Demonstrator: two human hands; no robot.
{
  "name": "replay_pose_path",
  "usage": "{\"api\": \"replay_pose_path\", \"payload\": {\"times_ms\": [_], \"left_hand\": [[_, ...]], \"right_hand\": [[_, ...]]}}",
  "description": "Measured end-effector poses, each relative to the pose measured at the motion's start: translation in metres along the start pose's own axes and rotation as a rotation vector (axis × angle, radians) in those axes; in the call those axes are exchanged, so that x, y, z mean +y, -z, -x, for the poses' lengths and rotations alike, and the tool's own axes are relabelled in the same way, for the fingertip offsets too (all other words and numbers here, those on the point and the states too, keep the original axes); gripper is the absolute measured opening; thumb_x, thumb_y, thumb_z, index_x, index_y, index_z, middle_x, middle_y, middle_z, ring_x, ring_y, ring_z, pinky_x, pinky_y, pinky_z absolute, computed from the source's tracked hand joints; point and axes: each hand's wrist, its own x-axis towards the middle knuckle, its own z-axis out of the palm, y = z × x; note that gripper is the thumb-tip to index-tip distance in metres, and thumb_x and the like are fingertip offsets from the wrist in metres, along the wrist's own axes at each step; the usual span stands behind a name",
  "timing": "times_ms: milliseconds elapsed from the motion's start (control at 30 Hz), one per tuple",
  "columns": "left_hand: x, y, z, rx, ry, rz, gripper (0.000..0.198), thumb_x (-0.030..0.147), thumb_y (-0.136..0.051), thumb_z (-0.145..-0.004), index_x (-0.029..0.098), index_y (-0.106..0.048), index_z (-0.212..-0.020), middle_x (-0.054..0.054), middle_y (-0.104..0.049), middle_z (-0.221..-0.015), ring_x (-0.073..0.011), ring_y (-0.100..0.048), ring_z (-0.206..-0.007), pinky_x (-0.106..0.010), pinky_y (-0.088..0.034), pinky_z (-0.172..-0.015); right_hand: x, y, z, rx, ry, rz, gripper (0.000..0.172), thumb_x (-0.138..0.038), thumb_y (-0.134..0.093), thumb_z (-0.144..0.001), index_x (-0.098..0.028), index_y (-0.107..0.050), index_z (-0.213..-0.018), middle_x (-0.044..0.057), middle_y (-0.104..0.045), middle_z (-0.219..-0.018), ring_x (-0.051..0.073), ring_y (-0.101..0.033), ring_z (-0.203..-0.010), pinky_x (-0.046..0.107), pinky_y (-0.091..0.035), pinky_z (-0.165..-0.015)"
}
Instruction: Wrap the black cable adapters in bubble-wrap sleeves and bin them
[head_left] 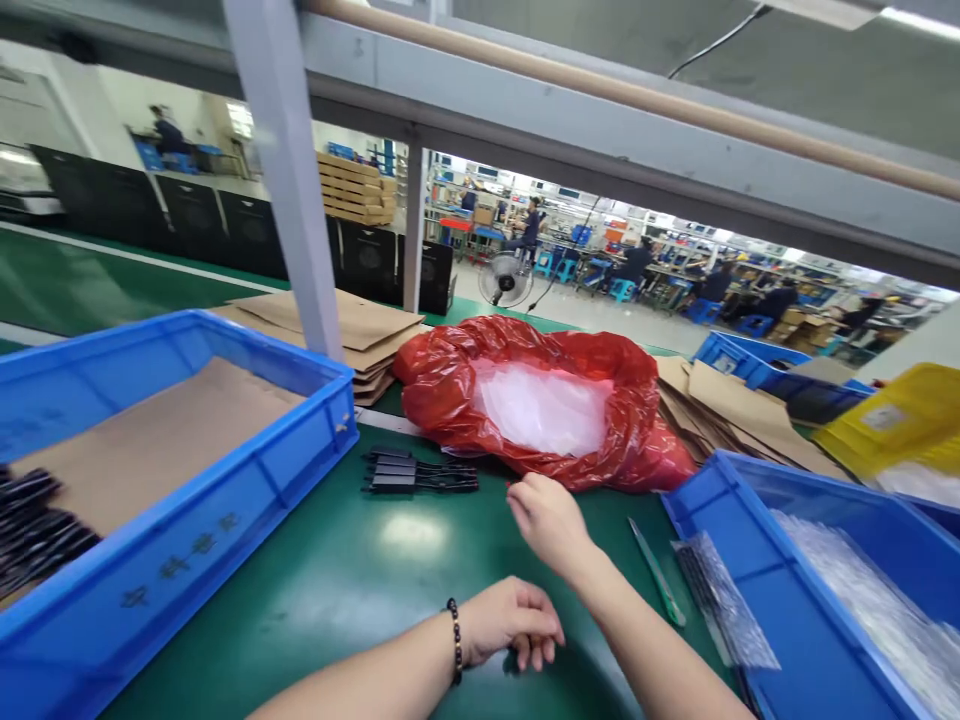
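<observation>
My left hand (517, 625), with a dark bead bracelet (455, 640) at the wrist, hangs low over the green tabletop (330, 600). Its fingers are loosely bent and slightly apart; a small dark spot shows beneath the palm. Farther forward, my right hand (551, 520) is closed at the front edge of a red plastic bag (637, 450). Whatever its fingertips may pinch is hidden. Clear plastic sleeves (540, 405) fill the bag's mouth. Left of that hand, several flat black parts with thin black leads (420, 473) lie in a small pile.
On the left, a blue crate (300, 470) holds brown cardboard and black parts. A green knife (656, 570) and a plastic-wrapped black part (720, 595) lie near the right blue crate (757, 560) of clear packaging. Cardboard sheets (367, 330) flank a metal post (285, 180).
</observation>
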Motion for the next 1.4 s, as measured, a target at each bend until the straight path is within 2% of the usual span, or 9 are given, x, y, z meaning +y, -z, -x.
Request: {"api": "replay_pose_path", "payload": {"times_ms": [100,200,367,500,667,800,967,1167,1400], "left_hand": [[0.0,0.0,0.003,-0.121,0.055,-0.062,0.033,0.047,-0.07,-0.053,0.015,-0.063,-0.059,0.001,-0.056,-0.05,-0.008,-0.046,-0.039,-0.02,-0.029,-0.035],[0.0,0.0,0.004,-0.166,0.073,-0.073,0.036,0.052,-0.073,-0.048,0.018,-0.063,-0.056,0.0,-0.055,-0.049,-0.0105,-0.045,-0.041,-0.023,-0.029,-0.037],[0.0,0.0,0.004,-0.197,0.086,-0.073,0.035,0.051,-0.073,-0.046,0.019,-0.062,-0.055,0.0,-0.054,-0.049,-0.0121,-0.044,-0.042,-0.028,-0.031,-0.042],[-0.002,-0.001,0.001,-0.148,0.069,-0.029,0.03,0.044,-0.071,-0.05,0.016,-0.062,-0.057,-0.001,-0.054,-0.048,-0.0116,-0.045,-0.039,-0.028,-0.032,-0.042],[0.001,0.002,-0.006,0.373,-0.287,0.115,0.03,0.044,-0.061,-0.064,0.014,-0.057,-0.067,0.0,-0.053,-0.056,-0.0095,-0.046,-0.044,-0.023,-0.032,-0.041],[0.007,0.008,-0.005,0.53,-0.491,0.212,0.037,0.042,-0.059,-0.068,0.015,-0.053,-0.094,-0.004,-0.059,-0.081,-0.0135,-0.056,-0.064,-0.023,-0.042,-0.05],[0.006,0.009,-0.006,0.57,-0.418,0.084,0.032,0.039,-0.063,-0.067,0.013,-0.055,-0.084,-0.002,-0.058,-0.064,-0.0107,-0.053,-0.052,-0.021,-0.038,-0.047],[0.006,0.007,-0.008,0.564,-0.4,0.09,0.035,0.043,-0.066,-0.066,0.014,-0.056,-0.082,0.001,-0.056,-0.057,-0.0097,-0.05,-0.048,-0.021,-0.036,-0.047],[0.007,0.003,-0.005,0.41,-0.262,0.417,0.051,0.052,-0.052,-0.076,0.015,-0.05,-0.109,-0.008,-0.064,-0.085,-0.015,-0.057,-0.059,-0.029,-0.043,-0.058]], "right_hand": [[-0.038,-0.036,-0.042,-0.181,0.106,-0.004,0.008,-0.018,-0.054,-0.079,-0.018,-0.062,-0.076,0.004,-0.056,-0.077,0.016,-0.051,-0.072,0.025,-0.039,-0.066],[-0.06,-0.06,-0.068,-0.281,0.138,-0.011,0.01,-0.023,-0.055,-0.078,-0.017,-0.061,-0.083,0.007,-0.056,-0.086,0.019,-0.051,-0.081,0.028,-0.04,-0.069],[-0.07,-0.064,-0.076,-0.314,0.137,-0.036,0.008,-0.018,-0.052,-0.076,-0.015,-0.06,-0.076,0.008,-0.055,-0.087,0.019,-0.05,-0.081,0.028,-0.039,-0.07],[-0.058,-0.027,-0.052,-0.267,0.038,-0.237,0.005,-0.015,-0.05,-0.071,-0.017,-0.053,-0.068,0.0,-0.051,-0.068,0.013,-0.046,-0.065,0.024,-0.035,-0.061],[-0.023,0.016,0.005,-0.218,-0.355,-0.736,0.014,-0.028,-0.046,-0.075,-0.019,-0.043,-0.064,-0.005,-0.044,-0.055,0.01,-0.04,-0.052,0.021,-0.031,-0.051],[-0.004,0.012,0.053,-0.158,-0.569,-1.022,0.028,-0.043,-0.052,-0.071,-0.019,-0.042,-0.06,-0.006,-0.039,-0.052,0.009,-0.036,-0.049,0.022,-0.031,-0.049],[0.001,-0.007,0.086,-0.181,-0.683,-1.126,0.028,-0.041,-0.058,-0.067,-0.017,-0.046,-0.061,-0.006,-0.039,-0.053,0.009,-0.035,-0.05,0.021,-0.03,-0.051],[0.007,-0.01,0.093,-0.259,-0.59,-1.043,0.033,-0.042,-0.05,-0.075,-0.015,-0.05,-0.056,-0.003,-0.044,-0.055,0.01,-0.04,-0.054,0.022,-0.032,-0.054],[0.002,-0.011,0.098,-0.186,-0.484,-0.781,0.023,-0.032,-0.058,-0.074,-0.017,-0.052,-0.057,-0.001,-0.053,-0.061,0.012,-0.048,-0.06,0.022,-0.037,-0.058]]}}
